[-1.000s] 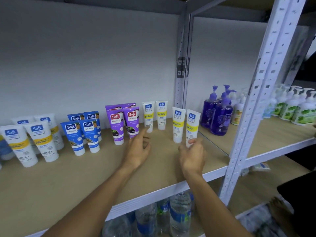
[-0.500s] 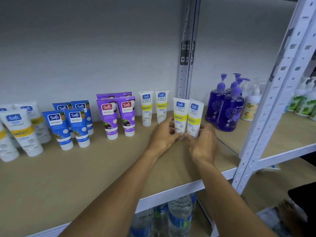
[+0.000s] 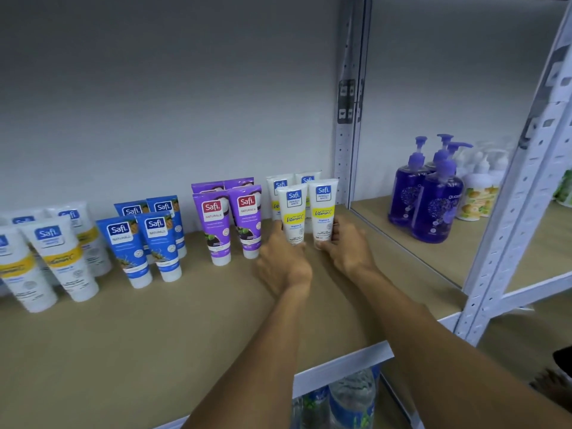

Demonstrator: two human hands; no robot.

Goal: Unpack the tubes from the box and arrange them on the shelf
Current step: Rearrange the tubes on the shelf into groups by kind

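Left hand (image 3: 284, 264) is curled round the bottom of the left white tube (image 3: 292, 218), and right hand (image 3: 349, 252) grips the right white tube (image 3: 323, 212) down low. Both tubes stand upright side by side on the shelf (image 3: 154, 335), just right of the purple tubes (image 3: 229, 221).

We have a single head-worn wide-angle view: it faces forward and slightly down, close to the shelf (image 3: 148, 351), back wall (image 3: 154, 103) beyond.
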